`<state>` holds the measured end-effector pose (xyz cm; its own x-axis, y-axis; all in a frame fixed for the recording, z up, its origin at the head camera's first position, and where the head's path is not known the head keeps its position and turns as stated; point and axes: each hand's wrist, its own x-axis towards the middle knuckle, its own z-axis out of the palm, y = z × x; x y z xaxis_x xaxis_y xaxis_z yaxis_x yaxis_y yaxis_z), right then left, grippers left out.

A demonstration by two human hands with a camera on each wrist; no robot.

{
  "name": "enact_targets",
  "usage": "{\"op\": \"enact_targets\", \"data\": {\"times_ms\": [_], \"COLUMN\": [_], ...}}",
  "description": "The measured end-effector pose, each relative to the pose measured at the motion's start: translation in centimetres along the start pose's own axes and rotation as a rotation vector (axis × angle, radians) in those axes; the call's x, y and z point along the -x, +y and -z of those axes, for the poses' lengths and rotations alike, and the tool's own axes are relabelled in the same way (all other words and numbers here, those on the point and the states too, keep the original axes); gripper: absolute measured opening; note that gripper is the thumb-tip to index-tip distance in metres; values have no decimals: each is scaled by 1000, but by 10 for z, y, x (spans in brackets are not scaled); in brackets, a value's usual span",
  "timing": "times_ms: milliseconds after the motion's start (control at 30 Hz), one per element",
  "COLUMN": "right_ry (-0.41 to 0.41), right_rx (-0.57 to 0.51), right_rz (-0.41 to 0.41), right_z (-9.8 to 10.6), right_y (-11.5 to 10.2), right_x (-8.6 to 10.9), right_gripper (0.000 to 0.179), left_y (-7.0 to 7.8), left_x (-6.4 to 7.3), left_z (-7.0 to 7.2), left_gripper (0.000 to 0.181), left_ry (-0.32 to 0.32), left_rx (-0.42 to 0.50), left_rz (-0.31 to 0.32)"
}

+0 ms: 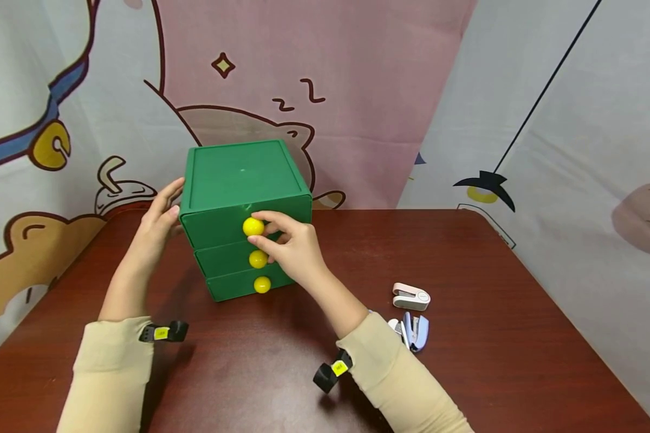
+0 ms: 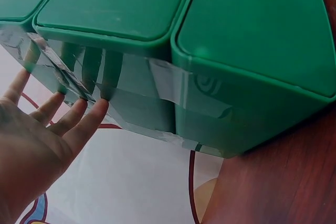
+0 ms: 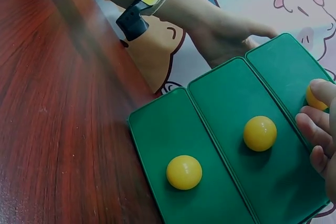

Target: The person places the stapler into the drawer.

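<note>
A green three-drawer box [image 1: 244, 174] stands on the table, a round yellow knob on each drawer front. My right hand [image 1: 295, 246] pinches the top knob [image 1: 253, 227] between thumb and forefinger. Below it are the middle knob [image 1: 257, 259] and the bottom knob [image 1: 262, 284]. The drawers look flush in the right wrist view. Against the left side of the box rests my left hand [image 1: 159, 219]; its straight fingertips [image 2: 100, 106] touch that side in the left wrist view. Clear tape [image 2: 168, 80] runs along the side there.
To the right on the dark red wooden table [image 1: 493, 337] lie a white and pink stapler [image 1: 411, 297] and a light blue stapler [image 1: 416, 331]. A small white item beside the blue one is partly hidden by the right sleeve. A printed curtain [image 1: 384, 108] hangs behind the table.
</note>
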<state>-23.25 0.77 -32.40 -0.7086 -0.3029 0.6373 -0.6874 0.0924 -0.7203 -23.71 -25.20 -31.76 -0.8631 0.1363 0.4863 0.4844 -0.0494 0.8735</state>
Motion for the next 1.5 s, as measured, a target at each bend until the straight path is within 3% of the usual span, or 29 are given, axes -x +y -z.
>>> {"op": "enact_targets", "data": {"times_ms": [300, 567, 800, 1167, 1500], "right_ry": [-60, -8, -54, -132, -64], "right_rx": [121, 166, 202, 122, 10], "right_rz": [-9, 70, -18, -138, -186], "right_z": [9, 18, 15, 2, -10], "right_y": [-6, 1, 17, 32, 34], "right_x": [0, 20, 34, 38, 39], "right_gripper": [35, 26, 24, 29, 28], "left_y": [0, 0, 1, -1, -1], "left_x": [1, -1, -1, -1, 1], "left_z": [0, -1, -3, -1, -2], "left_gripper": [53, 53, 53, 52, 52], "left_ry": [14, 6, 6, -5, -2], "left_rx": [11, 15, 19, 1, 7], "left_rz": [5, 11, 13, -5, -4]}}
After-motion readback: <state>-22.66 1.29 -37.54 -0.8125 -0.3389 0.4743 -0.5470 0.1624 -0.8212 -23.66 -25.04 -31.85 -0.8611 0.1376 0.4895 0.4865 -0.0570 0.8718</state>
